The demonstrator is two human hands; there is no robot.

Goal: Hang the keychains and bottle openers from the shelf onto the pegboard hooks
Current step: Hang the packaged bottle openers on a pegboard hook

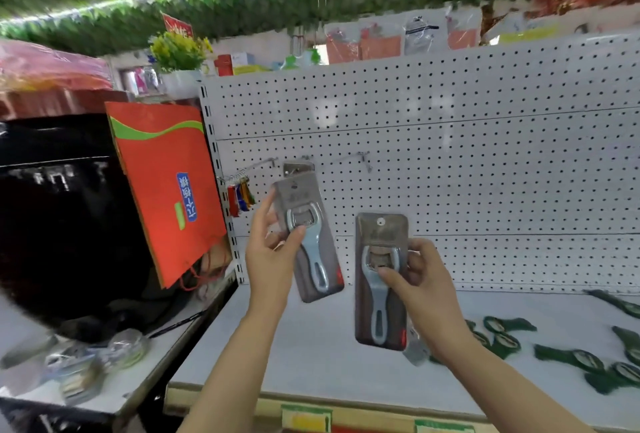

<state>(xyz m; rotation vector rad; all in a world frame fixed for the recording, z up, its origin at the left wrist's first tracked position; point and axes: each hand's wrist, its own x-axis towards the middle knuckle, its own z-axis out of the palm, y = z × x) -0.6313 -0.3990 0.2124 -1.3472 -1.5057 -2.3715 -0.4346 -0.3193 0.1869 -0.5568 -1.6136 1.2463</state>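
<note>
Setting: a shop aisle with a white pegboard (433,155) rising behind a white shelf (311,356); green leaf garland overhead, an orange gift bag (166,186) to the left.
Left hand (268,252): fingers closed around one carded bottle opener (308,238), thumb on the front just below the opener's head, the other fingers behind the card. The card tilts, its top rising past the fingertips toward a hook.
Right hand (420,280): fingers closed on a second carded opener (381,280), thumb pressed on the opener's head, fingers wrapped around the card's right edge. The card stands upright, reaching above and below the grip.
Look: each opener is silver-grey metal with a grey handle, sealed on a grey card with a hang hole at the top.
Count: two carded openers in hand; three hooks (349,157) visible on the pegboard.
Keychains (242,195): a coloured bunch on the leftmost hook, up and left of the left fingertips.
Shelf items: several green pieces (571,356), blurred, right of the right hand.
</note>
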